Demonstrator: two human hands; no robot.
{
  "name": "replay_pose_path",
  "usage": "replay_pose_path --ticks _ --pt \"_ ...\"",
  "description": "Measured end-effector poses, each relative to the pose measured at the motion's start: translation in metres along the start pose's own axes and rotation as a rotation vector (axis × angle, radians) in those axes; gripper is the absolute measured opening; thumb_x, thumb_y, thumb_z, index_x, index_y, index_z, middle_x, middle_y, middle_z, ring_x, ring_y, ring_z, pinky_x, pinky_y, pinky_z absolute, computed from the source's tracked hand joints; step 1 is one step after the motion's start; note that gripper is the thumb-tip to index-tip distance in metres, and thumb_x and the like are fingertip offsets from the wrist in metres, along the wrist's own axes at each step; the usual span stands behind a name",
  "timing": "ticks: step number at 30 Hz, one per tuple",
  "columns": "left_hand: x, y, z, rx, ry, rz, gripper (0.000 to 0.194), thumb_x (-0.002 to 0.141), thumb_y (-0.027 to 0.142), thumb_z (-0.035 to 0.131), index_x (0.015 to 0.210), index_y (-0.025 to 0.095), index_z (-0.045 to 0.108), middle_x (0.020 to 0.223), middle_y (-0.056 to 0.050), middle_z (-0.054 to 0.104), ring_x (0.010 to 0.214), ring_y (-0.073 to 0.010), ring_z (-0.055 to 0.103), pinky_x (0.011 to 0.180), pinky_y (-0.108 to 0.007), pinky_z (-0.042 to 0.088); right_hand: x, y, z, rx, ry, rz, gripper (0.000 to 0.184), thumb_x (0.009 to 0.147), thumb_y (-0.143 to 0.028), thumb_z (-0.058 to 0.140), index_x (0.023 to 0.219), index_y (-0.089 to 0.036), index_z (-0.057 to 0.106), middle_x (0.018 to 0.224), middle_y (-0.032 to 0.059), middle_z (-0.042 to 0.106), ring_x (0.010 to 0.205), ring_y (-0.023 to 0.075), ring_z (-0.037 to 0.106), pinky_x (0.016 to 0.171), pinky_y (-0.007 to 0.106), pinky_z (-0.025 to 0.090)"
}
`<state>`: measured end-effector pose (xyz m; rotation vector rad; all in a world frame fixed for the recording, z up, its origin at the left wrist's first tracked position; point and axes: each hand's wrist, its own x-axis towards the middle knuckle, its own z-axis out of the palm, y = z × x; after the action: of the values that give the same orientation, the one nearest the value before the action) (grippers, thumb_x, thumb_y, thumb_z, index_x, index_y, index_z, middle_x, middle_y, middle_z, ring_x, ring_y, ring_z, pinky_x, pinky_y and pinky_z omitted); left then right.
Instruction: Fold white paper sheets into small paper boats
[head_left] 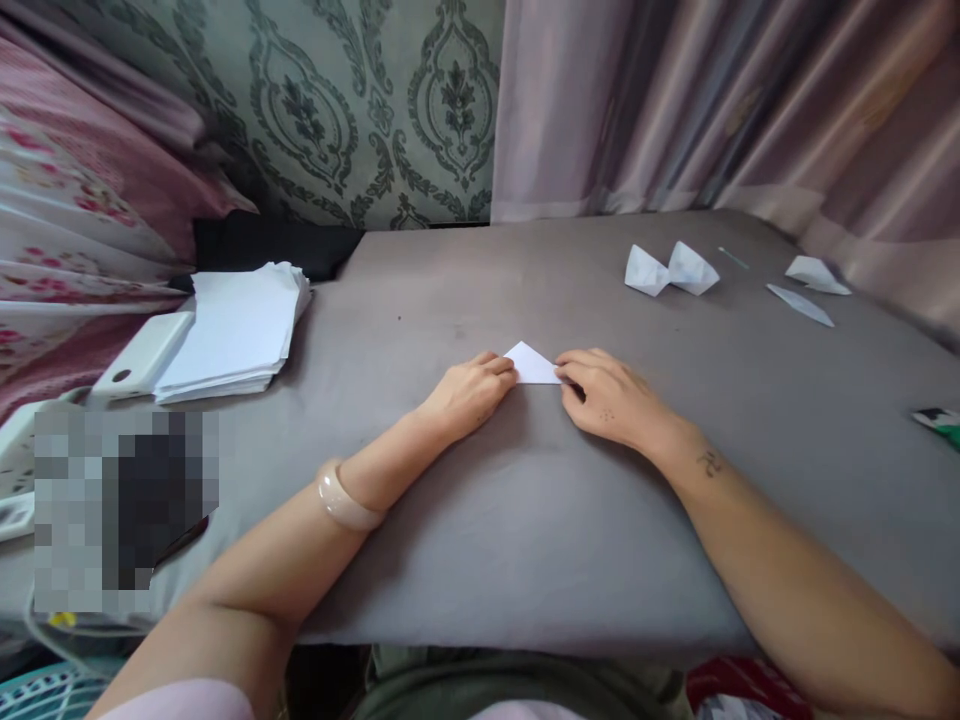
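A small white sheet of paper (531,366), folded into a triangle with its point away from me, lies on the grey-covered table. My left hand (478,392) has its fingers curled closed on the paper's left corner. At the right corner, my right hand (609,393) pinches the edge between thumb and fingers. Both hands rest low against the tabletop, and the fingertips hide the two side corners. A pale bangle (346,498) circles my left forearm.
At the left, a stack of white paper (232,325) sits partly on a white plastic board (142,355). Two folded paper shapes (671,269) stand at the back right. Farther right lie more folded paper pieces (817,274) and a thin stick (733,258). A curtain (600,110) borders the table's back.
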<state>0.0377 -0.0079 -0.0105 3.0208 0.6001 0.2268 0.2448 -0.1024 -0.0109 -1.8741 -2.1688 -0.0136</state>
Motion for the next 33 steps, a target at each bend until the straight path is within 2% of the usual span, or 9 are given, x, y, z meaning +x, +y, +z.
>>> replay_pose_path --ticks 3,5,9,11,13,19,24,28,33 --pt "0.002 -0.002 0.003 0.068 0.034 0.032 0.031 0.098 0.018 0.035 0.097 0.013 0.066 0.100 -0.012 0.067 0.096 -0.0218 0.060 0.072 -0.029 0.051 0.004 0.000 0.003 0.086 0.039 0.058 0.023 0.081 -0.020 0.054 0.099 -0.020 0.068 0.117 0.0077 0.068 0.100 0.0266 0.061 0.085 0.042 0.050" --pt "0.002 -0.005 0.004 0.039 0.140 0.020 0.029 0.097 0.019 0.038 0.094 0.013 0.066 0.098 -0.012 0.068 0.092 -0.0213 0.061 0.077 -0.031 0.050 0.008 0.000 0.004 0.229 0.103 0.073 0.021 0.078 -0.023 0.059 0.097 -0.021 0.068 0.119 0.0070 0.067 0.104 0.0263 0.061 0.089 0.042 0.049" --pt "0.000 -0.005 -0.002 -0.314 0.434 -0.198 0.021 0.094 0.023 0.044 0.095 0.016 0.064 0.092 -0.007 0.069 0.082 -0.0161 0.061 0.076 -0.027 0.047 0.015 0.001 -0.001 0.795 0.291 0.195 0.021 0.074 -0.032 0.067 0.092 -0.021 0.067 0.109 0.0064 0.070 0.102 0.0229 0.064 0.092 0.041 0.049" --pt "0.000 0.001 -0.006 -0.530 0.468 -0.320 0.021 0.094 0.027 0.044 0.096 0.017 0.062 0.081 -0.004 0.067 0.071 -0.0133 0.059 0.065 -0.024 0.045 0.017 -0.001 -0.007 1.057 0.331 0.281 0.025 0.072 -0.037 0.071 0.091 -0.021 0.067 0.098 0.0051 0.072 0.094 0.0213 0.066 0.090 0.040 0.050" --pt "0.000 0.011 -0.008 -0.705 0.446 -0.366 0.023 0.095 0.032 0.043 0.095 0.017 0.060 0.075 -0.002 0.064 0.065 -0.0122 0.057 0.060 -0.023 0.042 0.016 -0.004 -0.014 1.214 0.326 0.316 0.027 0.070 -0.036 0.071 0.091 -0.020 0.066 0.092 0.0041 0.072 0.091 0.0212 0.066 0.088 0.040 0.050" --pt "0.001 0.033 -0.008 -1.068 0.412 -0.435 0.023 0.094 0.039 0.047 0.092 0.017 0.056 0.074 -0.002 0.063 0.063 -0.0122 0.062 0.058 -0.022 0.047 0.011 -0.019 -0.031 1.454 0.245 0.310 0.046 0.067 -0.031 0.066 0.111 -0.023 0.055 0.104 0.0057 0.070 0.097 0.0230 0.065 0.079 0.038 0.052" --pt "0.002 0.040 -0.006 -1.200 0.388 -0.459 0.027 0.092 0.043 0.052 0.095 0.016 0.057 0.074 -0.002 0.065 0.064 -0.0117 0.062 0.057 -0.022 0.049 0.011 -0.027 -0.028 1.498 0.306 0.404 0.033 0.065 -0.034 0.078 0.091 -0.019 0.066 0.090 0.0038 0.071 0.083 0.0184 0.065 0.076 0.034 0.051" --pt "0.003 0.044 -0.005 -1.429 0.234 -0.428 0.038 0.082 0.043 0.068 0.104 0.013 0.059 0.081 -0.005 0.069 0.064 -0.0130 0.064 0.057 -0.024 0.053 0.011 -0.022 -0.029 1.481 0.416 0.484 0.028 0.061 -0.035 0.082 0.080 -0.018 0.069 0.079 0.0011 0.071 0.071 0.0147 0.063 0.070 0.031 0.050" --pt "0.004 0.046 -0.008 -1.572 0.021 -0.432 0.035 0.077 0.043 0.074 0.090 0.011 0.068 0.089 -0.011 0.073 0.067 -0.0152 0.069 0.065 -0.028 0.058 0.012 -0.013 -0.036 1.458 0.475 0.584 0.030 0.055 -0.037 0.085 0.072 -0.019 0.069 0.075 0.0009 0.070 0.066 0.0143 0.061 0.065 0.029 0.050"
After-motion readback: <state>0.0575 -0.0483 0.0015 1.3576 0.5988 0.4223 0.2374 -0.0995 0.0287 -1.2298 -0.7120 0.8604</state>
